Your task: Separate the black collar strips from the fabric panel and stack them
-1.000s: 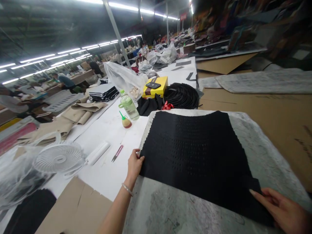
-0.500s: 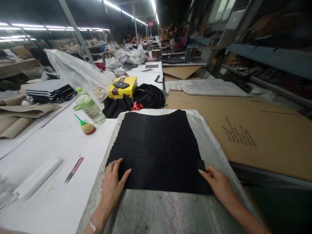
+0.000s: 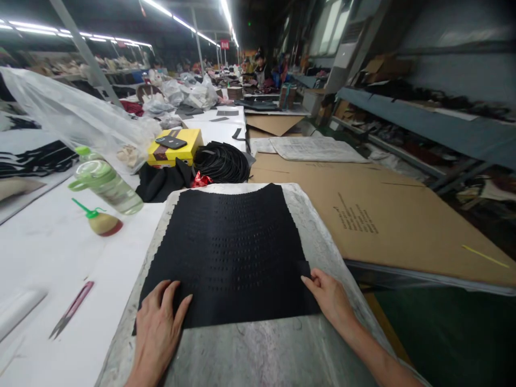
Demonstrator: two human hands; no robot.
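A black sheet of material (image 3: 229, 236), with rows of small slits and a scalloped left edge, lies on a grey, stained board (image 3: 258, 355). My left hand (image 3: 159, 317) rests on its lower left corner, thumb and fingers apart. At the lower right edge, my right hand (image 3: 328, 293) pinches a small folded-over flap of the sheet between thumb and fingers. Thread snips (image 3: 73, 309) with a pink handle lie on the white table to the left of the board.
Left of the board stand a small oil bottle (image 3: 102, 221) and a green-lidded water bottle (image 3: 108, 185). Behind it are a yellow box (image 3: 174, 146) with a phone on top and a coil of black strips (image 3: 223, 162). Brown cardboard (image 3: 387, 215) covers the right-hand table.
The view has turned right, so the scene sits further left in the picture. Both hands keep their places on the black sheet.
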